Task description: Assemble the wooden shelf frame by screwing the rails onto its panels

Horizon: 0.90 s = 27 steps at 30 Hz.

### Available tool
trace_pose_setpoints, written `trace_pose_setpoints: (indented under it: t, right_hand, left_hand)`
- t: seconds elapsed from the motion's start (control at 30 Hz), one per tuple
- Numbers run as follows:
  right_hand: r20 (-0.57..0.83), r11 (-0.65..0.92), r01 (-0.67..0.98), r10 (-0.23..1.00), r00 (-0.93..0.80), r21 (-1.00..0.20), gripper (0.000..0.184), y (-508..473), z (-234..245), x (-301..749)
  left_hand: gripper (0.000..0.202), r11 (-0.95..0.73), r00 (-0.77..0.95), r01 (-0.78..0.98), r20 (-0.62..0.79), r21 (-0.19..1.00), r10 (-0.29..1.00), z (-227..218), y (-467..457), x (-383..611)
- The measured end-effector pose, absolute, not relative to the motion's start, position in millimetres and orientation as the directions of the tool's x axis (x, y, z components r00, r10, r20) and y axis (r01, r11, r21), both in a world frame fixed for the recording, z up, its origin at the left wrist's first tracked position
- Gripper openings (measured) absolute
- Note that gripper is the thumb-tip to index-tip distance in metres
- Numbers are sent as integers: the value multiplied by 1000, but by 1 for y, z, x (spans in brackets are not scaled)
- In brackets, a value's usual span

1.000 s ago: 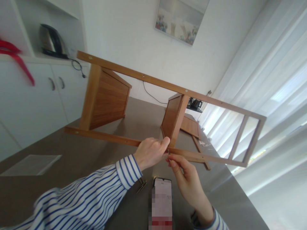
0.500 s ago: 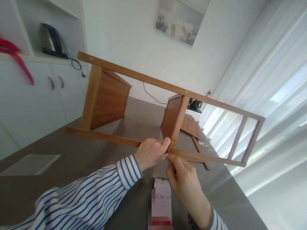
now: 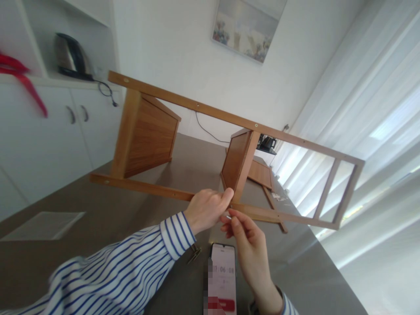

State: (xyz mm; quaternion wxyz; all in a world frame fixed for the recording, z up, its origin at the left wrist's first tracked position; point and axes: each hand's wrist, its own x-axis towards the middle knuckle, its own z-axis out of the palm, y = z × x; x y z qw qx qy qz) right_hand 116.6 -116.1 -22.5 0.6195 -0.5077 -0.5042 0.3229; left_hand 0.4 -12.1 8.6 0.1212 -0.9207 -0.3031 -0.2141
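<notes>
A wooden shelf frame (image 3: 216, 115) stands on its side, with one board (image 3: 151, 135) at its left and another board (image 3: 236, 157) near the middle. My left hand (image 3: 210, 210) is closed around the near rail (image 3: 147, 187), its thumb beside the joint with the middle board. Just below that joint, my right hand (image 3: 246, 232) pinches a thin, short metal rod (image 3: 229, 217) between thumb and forefinger. Most of the rod is hidden by the fingers, so its kind cannot be made out. A few metal bolts (image 3: 194, 253) lie on the table under my left wrist.
A phone (image 3: 223, 280) showing a running timer lies close in front of me on the grey table (image 3: 183, 280). A clear plastic bag (image 3: 42, 225) is at the left. Behind the frame lie another wooden panel (image 3: 260, 174) and small loose bits (image 3: 278, 197).
My right hand has turned and its fingers have shifted slightly away from the joint, with the metal rod now showing between them. My left hand and the frame stay nearly still.
</notes>
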Motion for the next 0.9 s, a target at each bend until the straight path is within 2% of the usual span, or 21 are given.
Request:
trace_pose_setpoints:
  t: [0.07,0.13,0.2,0.23,0.37,0.57,0.67,0.77,0.83,0.9]
  right_hand:
    - [489,370,463,856,168,-806,23,-117,-19,128]
    - [646,457,711,764,-6,-534,23,-117,-12,139]
    - [703,487,820,694,-155,-300,23,-117,-5,144]
    - [705,493,839,679,-206,-229,23,-116,-2,145]
    - [695,519,844,657,-293,-135,20,-114,0,143]
    - [685,430,902,649,-331,29,11,-114,8,135]
    - [701,429,903,645,-305,-2,11,-114,12,132]
    - [724,438,890,654,-218,-128,15,-113,8,131]
    - [719,413,867,689,-97,-279,19,-112,2,131]
    - [658,374,774,750,72,-511,19,-113,-3,130]
  left_hand:
    - [24,-777,716,622,470,-94,516,8,-12,1]
    - [23,-772,707,629,480,-90,520,8,-12,2]
    - [24,-777,706,623,490,-86,512,8,-13,2]
    - [22,-779,705,622,494,-86,509,7,-13,2]
    - [13,-775,704,625,494,-89,511,8,-13,2]
    - [20,-779,708,621,490,-89,509,8,-14,2]
    - [14,-776,706,623,501,-102,501,8,-14,1]
    - [15,-785,710,611,509,-102,487,8,-14,2]
    - [19,-780,702,618,516,-100,490,7,-14,3]
    - [23,-767,688,635,524,-98,502,6,-14,4]
